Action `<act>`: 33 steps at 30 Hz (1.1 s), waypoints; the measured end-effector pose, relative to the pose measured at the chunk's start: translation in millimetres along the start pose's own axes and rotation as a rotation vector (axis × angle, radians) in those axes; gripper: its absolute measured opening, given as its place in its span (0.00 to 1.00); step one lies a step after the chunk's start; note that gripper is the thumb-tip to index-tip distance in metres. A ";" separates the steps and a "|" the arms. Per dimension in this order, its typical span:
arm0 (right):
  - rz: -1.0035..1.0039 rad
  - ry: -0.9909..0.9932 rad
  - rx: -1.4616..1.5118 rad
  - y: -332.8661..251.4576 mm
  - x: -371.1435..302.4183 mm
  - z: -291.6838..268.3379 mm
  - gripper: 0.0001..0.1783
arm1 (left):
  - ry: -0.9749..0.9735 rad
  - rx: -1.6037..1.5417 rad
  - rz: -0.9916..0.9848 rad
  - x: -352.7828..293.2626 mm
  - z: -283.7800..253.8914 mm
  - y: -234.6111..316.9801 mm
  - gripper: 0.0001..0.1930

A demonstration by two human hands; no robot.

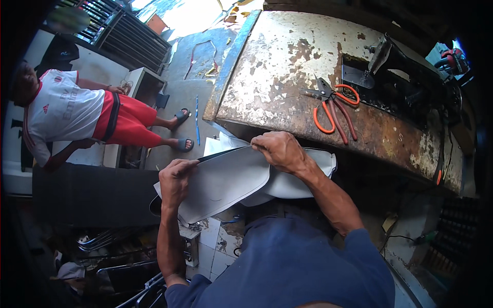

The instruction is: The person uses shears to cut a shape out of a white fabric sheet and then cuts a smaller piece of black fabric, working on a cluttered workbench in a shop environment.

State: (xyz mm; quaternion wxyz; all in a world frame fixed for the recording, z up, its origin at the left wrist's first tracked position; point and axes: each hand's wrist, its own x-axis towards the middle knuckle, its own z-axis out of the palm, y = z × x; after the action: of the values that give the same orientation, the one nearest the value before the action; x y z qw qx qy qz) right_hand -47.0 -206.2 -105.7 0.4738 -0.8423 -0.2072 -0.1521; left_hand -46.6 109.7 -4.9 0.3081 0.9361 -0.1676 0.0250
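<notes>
Both my hands hold up a grey-white piece of sheet material (pixel 221 182), which looks like vinyl or leather, with a seam line along its curved lower edge. My left hand (pixel 174 180) pinches its upper left edge, where a dark strip shows. My right hand (pixel 282 152) is closed on the same upper edge farther right, thumb and fingers together. Another pale panel (pixel 295 182) hangs behind and to the right, under my right wrist; whether the two are joined I cannot tell. The sheet hangs in front of my body, just short of the worn table.
On the worn table (pixel 277 66) lie orange-handled scissors (pixel 316 118) and red-handled pliers (pixel 340 123). A black sewing machine (pixel 405 66) stands at its right. A person in a white shirt and red shorts (pixel 128 120) is at the left. A dark bench (pixel 95 195) extends leftward.
</notes>
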 end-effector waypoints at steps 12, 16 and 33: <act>0.058 0.003 0.051 1.1 -0.2 -4.5 0.05 | 0.018 0.044 -0.002 6.3 5.9 -9.6 0.12; 0.077 -0.014 0.035 1.2 -1.4 -6.4 0.06 | -0.004 0.109 0.013 9.1 7.4 -4.8 0.11; -0.099 -0.191 -0.085 -41.8 34.3 40.6 0.16 | -0.012 0.151 0.111 14.4 26.5 13.6 0.07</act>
State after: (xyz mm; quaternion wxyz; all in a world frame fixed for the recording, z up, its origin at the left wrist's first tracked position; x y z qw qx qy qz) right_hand -35.4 -144.8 -79.9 0.4078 -0.8609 -0.2863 -0.1032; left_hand -39.0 79.7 -16.4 0.2339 0.9461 -0.2187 0.0490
